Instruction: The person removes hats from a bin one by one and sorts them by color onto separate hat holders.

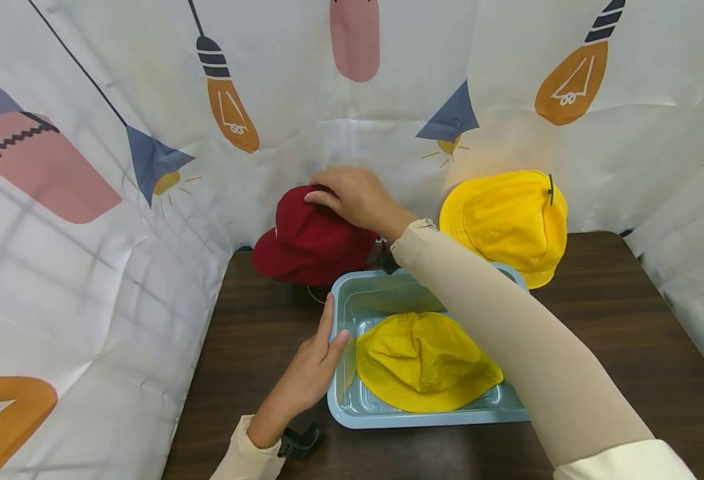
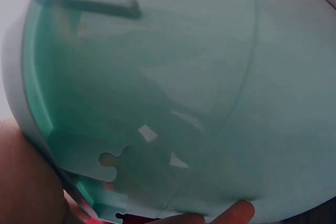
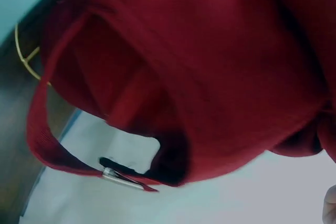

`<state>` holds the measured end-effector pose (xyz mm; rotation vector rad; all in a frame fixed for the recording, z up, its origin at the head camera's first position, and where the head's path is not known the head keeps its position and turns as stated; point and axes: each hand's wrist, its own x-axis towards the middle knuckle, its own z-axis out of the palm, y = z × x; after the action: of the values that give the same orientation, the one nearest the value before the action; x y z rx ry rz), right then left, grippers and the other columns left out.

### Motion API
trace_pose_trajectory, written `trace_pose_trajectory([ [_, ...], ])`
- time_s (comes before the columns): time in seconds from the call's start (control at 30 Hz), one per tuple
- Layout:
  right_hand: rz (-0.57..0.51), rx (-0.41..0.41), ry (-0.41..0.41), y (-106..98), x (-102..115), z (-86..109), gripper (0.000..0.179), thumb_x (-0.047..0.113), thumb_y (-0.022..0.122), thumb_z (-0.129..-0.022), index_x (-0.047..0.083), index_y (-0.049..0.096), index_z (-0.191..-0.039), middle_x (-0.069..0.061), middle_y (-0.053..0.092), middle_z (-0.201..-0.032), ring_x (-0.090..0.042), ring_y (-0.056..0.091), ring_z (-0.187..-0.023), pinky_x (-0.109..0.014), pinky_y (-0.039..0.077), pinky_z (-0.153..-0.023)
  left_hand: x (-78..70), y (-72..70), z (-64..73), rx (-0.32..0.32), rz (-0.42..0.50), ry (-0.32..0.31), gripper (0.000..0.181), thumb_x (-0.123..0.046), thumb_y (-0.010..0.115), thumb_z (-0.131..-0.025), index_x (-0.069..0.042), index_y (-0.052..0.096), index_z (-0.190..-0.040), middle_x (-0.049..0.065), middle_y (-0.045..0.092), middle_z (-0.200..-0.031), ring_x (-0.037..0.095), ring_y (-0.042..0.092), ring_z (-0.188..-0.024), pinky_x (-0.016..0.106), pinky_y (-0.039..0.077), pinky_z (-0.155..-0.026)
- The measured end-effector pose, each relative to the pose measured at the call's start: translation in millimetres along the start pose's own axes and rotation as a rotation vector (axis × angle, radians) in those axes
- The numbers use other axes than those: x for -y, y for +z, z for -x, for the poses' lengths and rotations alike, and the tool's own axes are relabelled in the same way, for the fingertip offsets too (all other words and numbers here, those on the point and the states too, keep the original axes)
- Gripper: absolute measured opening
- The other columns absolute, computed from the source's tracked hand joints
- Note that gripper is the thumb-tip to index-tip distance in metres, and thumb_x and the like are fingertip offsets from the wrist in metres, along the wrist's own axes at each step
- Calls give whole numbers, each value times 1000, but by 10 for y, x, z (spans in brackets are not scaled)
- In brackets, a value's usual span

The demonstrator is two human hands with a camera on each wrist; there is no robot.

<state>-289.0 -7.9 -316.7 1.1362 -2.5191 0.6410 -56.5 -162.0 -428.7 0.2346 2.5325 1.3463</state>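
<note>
My right hand (image 1: 358, 197) grips the top of a dark red baseball cap (image 1: 316, 240) at the back left of the table, thumb in front and fingers behind the crown. The right wrist view shows the back opening of the cap and its strap (image 3: 42, 140) with a metal buckle (image 3: 123, 179). With the thumb over the rim and the fingers along the outside, my left hand (image 1: 310, 367) holds the left wall of a light blue plastic bin (image 1: 430, 421). Inside the bin lies a yellow bucket hat (image 1: 427, 363), slightly crumpled.
Another yellow hat (image 1: 508, 220) stands raised behind the bin's right back corner. A thin gold wire (image 3: 21, 56) shows under the red cap. The dark wooden table (image 1: 256, 340) backs onto a white curtain (image 1: 304, 80) printed with lamps. My right forearm crosses over the bin.
</note>
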Motion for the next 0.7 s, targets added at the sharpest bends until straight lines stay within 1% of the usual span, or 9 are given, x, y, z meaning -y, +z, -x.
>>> trace_pose_trajectory([
  [0.13, -21, -2, 20, 40, -13, 47, 36, 42, 62, -102, 17, 71, -125, 2, 74, -118, -16, 67, -110, -36, 51, -101, 1, -2, 1, -1, 2, -2, 74, -39, 44, -110, -34, -6, -164, 3, 16, -172, 36, 44, -145, 58, 41, -112],
  [0.33, -41, -83, 55, -9, -49, 96, 31, 40, 62, -102, 19, 72, -122, 4, 74, -114, -14, 67, -106, -33, 50, -100, 5, 2, 0, -13, -1, 14, 74, -42, 43, -109, -33, -5, -164, 3, 19, -171, 34, 46, -143, 58, 41, -113],
  [0.43, -74, -123, 75, -66, -66, 127, 29, 40, 62, -102, 18, 72, -118, 4, 74, -111, -13, 67, -102, -32, 51, -97, 14, 4, 0, -16, 1, 23, 74, -47, 42, -109, -33, -5, -164, 3, 19, -170, 32, 48, -141, 57, 42, -113],
  [0.53, -117, -165, 85, -159, -72, 147, 29, 38, 61, -103, 14, 70, -115, 1, 72, -108, -15, 65, -99, -32, 51, -93, 22, 4, -2, -13, 3, 28, 74, -48, 41, -109, -33, -5, -164, 2, 18, -171, 32, 47, -141, 57, 41, -113],
  [0.63, -139, -200, 88, -274, -73, 152, 28, 36, 61, -103, 12, 69, -114, -1, 70, -106, -16, 63, -96, -32, 51, -91, 28, -2, -5, -10, -1, 29, 74, -47, 41, -109, -32, -5, -164, 1, 16, -171, 31, 44, -144, 58, 38, -116],
  [0.7, -141, -204, 80, -330, -74, 151, 27, 35, 61, -103, 11, 69, -114, -2, 71, -105, -17, 63, -95, -33, 51, -91, 30, -8, -6, -10, -5, 27, 74, -46, 42, -109, -32, -5, -164, 0, 15, -171, 31, 42, -146, 58, 36, -117],
])
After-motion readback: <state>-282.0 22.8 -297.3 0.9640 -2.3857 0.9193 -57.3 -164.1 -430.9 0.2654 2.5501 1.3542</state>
